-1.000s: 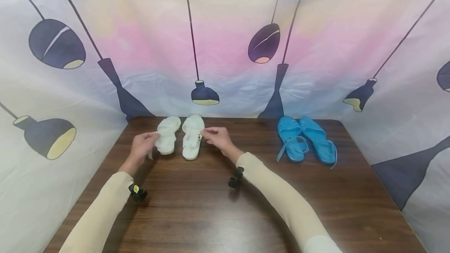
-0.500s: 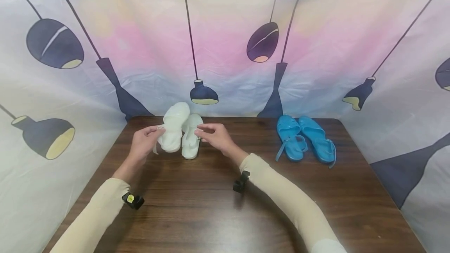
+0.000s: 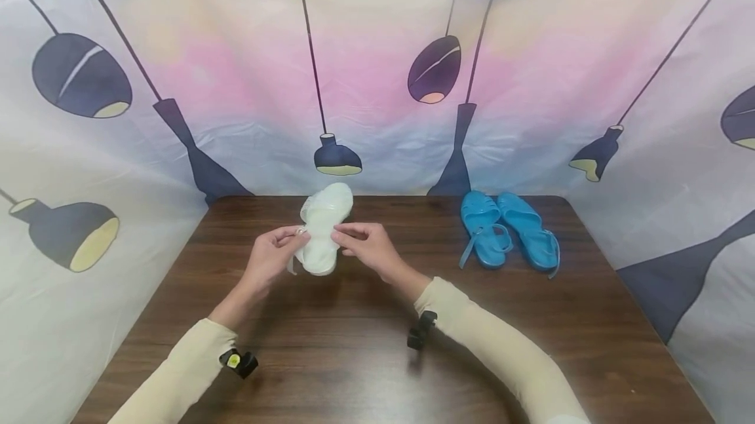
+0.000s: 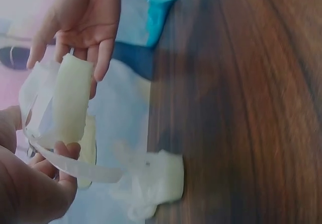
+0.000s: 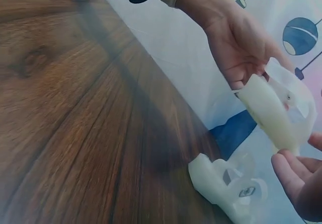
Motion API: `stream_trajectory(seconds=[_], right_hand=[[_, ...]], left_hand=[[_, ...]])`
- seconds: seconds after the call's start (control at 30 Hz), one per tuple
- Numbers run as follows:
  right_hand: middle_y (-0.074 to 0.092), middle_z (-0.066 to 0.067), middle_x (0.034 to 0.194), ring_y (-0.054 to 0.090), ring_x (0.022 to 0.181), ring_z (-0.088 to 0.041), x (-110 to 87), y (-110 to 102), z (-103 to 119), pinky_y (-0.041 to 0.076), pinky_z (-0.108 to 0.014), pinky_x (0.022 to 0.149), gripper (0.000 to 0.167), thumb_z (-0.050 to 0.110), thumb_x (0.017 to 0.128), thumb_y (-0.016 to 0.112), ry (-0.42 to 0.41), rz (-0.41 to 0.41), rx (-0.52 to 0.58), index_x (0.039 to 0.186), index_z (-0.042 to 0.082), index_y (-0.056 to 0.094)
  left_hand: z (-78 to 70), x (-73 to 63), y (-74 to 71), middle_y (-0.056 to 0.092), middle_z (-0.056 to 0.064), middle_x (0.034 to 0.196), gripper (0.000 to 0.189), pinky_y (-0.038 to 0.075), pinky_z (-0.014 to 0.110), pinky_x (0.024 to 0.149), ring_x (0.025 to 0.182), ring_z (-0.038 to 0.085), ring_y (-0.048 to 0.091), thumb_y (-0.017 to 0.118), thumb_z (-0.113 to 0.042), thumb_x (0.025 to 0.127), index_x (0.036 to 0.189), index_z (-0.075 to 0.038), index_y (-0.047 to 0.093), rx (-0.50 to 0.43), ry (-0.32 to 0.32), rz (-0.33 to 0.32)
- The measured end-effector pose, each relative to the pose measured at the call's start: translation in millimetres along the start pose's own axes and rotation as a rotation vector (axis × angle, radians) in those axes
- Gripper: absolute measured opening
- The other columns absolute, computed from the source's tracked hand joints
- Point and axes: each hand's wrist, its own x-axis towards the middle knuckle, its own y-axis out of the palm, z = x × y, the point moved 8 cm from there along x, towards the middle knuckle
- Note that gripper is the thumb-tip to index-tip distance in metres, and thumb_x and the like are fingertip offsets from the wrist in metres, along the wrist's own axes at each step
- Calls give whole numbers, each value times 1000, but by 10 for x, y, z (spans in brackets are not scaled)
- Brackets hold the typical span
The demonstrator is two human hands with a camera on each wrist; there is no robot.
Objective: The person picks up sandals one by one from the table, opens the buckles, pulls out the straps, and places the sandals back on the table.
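Note:
A white sandal point(image 3: 322, 247) is lifted off the wooden table point(image 3: 354, 345) between my two hands. My left hand point(image 3: 272, 257) pinches its left side, beside the ankle strap. On the opposite side, my right hand point(image 3: 373, 251) holds the sandal's edge with thumb and fingers. A loose strap end point(image 4: 95, 171) hangs below the left fingers in the left wrist view. The second white sandal point(image 5: 216, 181) stands on the table beneath the raised one, as the right wrist view shows. In the head view the raised sandal hides most of it.
Two blue sandals, one left point(image 3: 485, 231) and one right point(image 3: 531, 234), lie side by side at the table's back right. Behind the table hangs a cloth backdrop point(image 3: 377, 83) printed with lamps. Wrist cameras point(image 3: 240, 362) are strapped over both sleeves.
The left white sandal has been raised from the table and carried right, over the other one. My right hand has moved from the second sandal to the raised one's right edge.

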Motion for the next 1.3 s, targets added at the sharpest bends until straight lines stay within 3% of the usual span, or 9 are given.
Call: stream_trajectory(seconds=[0.13, 0.3, 0.47, 0.63, 0.93, 1.3], right_hand=[[72, -13, 122, 73, 100, -20, -104, -127, -11, 57, -46, 91, 36, 24, 94, 76, 10, -26, -20, 122, 2, 73], [73, -13, 121, 74, 96, -20, -238, -296, -72, 58, -48, 89, 33, 23, 93, 77, 20, -55, -22, 119, 2, 75], [72, -13, 121, 73, 97, -21, -383, -463, -166, 58, -49, 87, 32, 20, 90, 80, 30, -83, -41, 117, 3, 76], [72, -16, 120, 73, 99, -22, -541, -630, -299, 60, -41, 84, 32, 18, 90, 80, 64, -113, -35, 117, 2, 75], [71, -17, 121, 73, 99, -24, -873, -884, -525, 61, -39, 82, 34, 19, 90, 80, 128, -154, -64, 118, 0, 74], [72, -18, 120, 73, 97, -23, -1151, -1054, -730, 61, -40, 83, 38, 21, 91, 79, 180, -191, -56, 120, -2, 72]], left_hand=[[4, -62, 165, 75, 19, 112, 43, 55, 22, 62, 79, 4, 68, 70, -25, 99, 126, 7, 64, 15, 29, 16], [-18, -138, 384, 75, 19, 109, 40, 49, 27, 51, 64, 9, 62, 69, -30, 99, 125, 1, 67, 108, 104, 37], [5, -205, 612, 76, 15, 111, 41, 51, 24, 69, 83, 15, 67, 70, -34, 99, 125, -3, 68, 160, 153, 66], [70, -259, 839, 75, 13, 115, 42, 53, 25, 87, 107, 19, 70, 69, -35, 99, 126, -3, 68, 145, 149, 122], [217, -359, 1201, 77, 10, 108, 40, 58, 29, 83, 101, 19, 73, 76, -32, 94, 121, -2, 71, 135, 153, 175], [342, -453, 1488, 77, 11, 108, 44, 59, 35, 87, 105, 20, 73, 77, -36, 93, 120, -1, 71, 161, 129, 218]])
